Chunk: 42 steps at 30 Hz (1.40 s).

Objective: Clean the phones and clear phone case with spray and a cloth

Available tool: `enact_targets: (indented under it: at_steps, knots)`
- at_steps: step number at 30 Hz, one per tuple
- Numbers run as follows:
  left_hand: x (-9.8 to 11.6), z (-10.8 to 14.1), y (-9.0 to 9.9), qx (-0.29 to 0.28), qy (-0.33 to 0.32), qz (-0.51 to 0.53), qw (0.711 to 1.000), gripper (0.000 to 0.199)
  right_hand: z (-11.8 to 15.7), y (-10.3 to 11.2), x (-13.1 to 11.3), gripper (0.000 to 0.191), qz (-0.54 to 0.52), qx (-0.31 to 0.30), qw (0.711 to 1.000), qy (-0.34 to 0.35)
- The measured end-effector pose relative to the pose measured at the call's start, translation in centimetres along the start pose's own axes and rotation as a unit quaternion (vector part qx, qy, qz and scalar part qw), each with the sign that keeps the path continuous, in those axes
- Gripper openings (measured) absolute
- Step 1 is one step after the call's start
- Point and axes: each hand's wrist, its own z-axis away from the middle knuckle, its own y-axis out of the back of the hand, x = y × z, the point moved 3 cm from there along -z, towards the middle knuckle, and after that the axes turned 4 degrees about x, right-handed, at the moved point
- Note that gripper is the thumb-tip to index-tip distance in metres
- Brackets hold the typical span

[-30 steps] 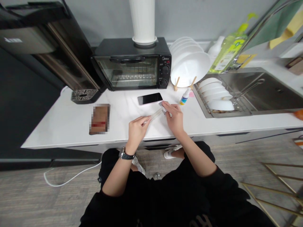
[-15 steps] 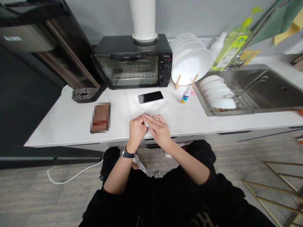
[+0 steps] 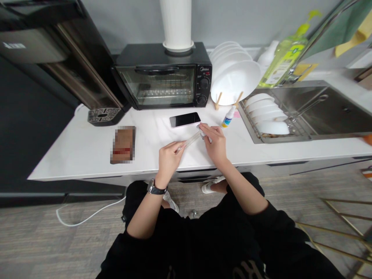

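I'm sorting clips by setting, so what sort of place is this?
Probably a kitchen or pantry corner: a toaster oven stands on the white counter, white plates stand upright in a rack beside it, and a metal sink is set in to the right.

Before me a white marble-patterned countertop (image 3: 72,155) runs along a grey wall (image 3: 232,19), a stainless-steel sink (image 3: 345,121) set into it on my right; streaky grey-brown flooring (image 3: 72,248) lies below me.
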Motion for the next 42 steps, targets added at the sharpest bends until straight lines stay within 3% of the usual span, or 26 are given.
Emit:
enact_targets:
  at_steps: [4, 9, 13, 20, 23, 27, 31, 36, 42]
  knots:
    - [0.4, -0.1, 0.1, 0.0, -0.003, 0.001, 1.0, 0.018, 0.8, -0.6, -1.6, 0.055, -0.003, 0.016, 1.0, -0.003]
    - [0.3, -0.1, 0.3, 0.006, -0.011, -0.038, 0.999, 0.024, 3.5, -2.7, -6.7, 0.057, -0.044, -0.055, 0.996, 0.048]
    - [-0.1, 0.1, 0.3, 0.026, -0.029, -0.046, 0.998, 0.028, 4.9, -3.5, -9.1, 0.056, -0.045, -0.06, 0.995, 0.065]
    - [0.3, -0.2, 0.3, 0.01, -0.019, -0.043, 0.999, 0.027, 3.9, -2.7, -7.1, 0.049, -0.048, -0.058, 0.993, 0.096]
    - [0.5, -0.2, 0.2, -0.006, -0.013, -0.022, 1.0, 0.016, 2.4, -2.0, -4.7, 0.053, -0.028, -0.046, 0.997, 0.062]
    - [0.3, -0.1, 0.1, -0.004, -0.009, -0.013, 1.0, 0.018, 0.4, -0.9, -1.4, 0.059, 0.001, -0.01, 1.0, 0.003]
    - [0.1, 0.0, 0.0, -0.002, -0.004, -0.015, 1.0, 0.019, -0.6, -0.4, 0.2, 0.058, 0.011, -0.007, 1.0, 0.002]
    - [0.3, -0.1, 0.1, 0.002, -0.006, -0.006, 1.0, 0.018, 0.1, -0.7, -1.1, 0.058, 0.028, 0.004, 1.0, 0.011]
    - [0.2, -0.1, 0.3, 0.01, -0.011, -0.041, 0.999, 0.026, 3.6, -2.9, -6.9, 0.054, -0.002, -0.074, 0.995, 0.063]
